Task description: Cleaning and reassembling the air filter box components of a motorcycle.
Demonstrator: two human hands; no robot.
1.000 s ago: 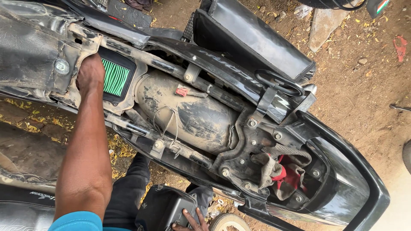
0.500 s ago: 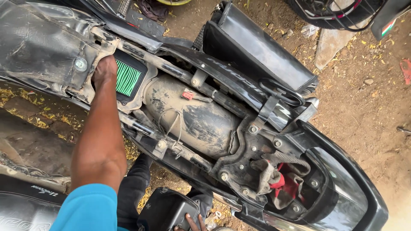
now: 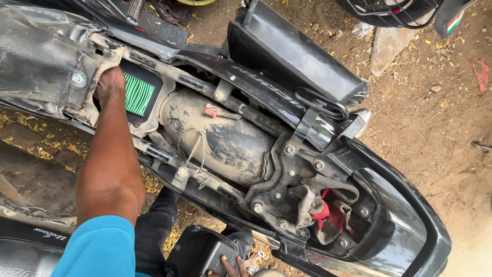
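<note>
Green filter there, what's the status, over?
Left hand reaching in at the green air filter, grip hidden. Right hand resting on a black cover. Nothing blocking.

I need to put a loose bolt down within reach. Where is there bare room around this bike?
Bare dirt ground lies right of the tail, between the stone slab and red scrap. The dusty tank top is open. Crowded: the left hand fills the gap beside the green filter; rags stuff the tail pocket.

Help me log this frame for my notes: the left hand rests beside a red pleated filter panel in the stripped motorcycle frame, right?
Not quite: the pleated filter panel is green, not red. The head view shows the left hand resting beside it in the stripped motorcycle frame.
</note>
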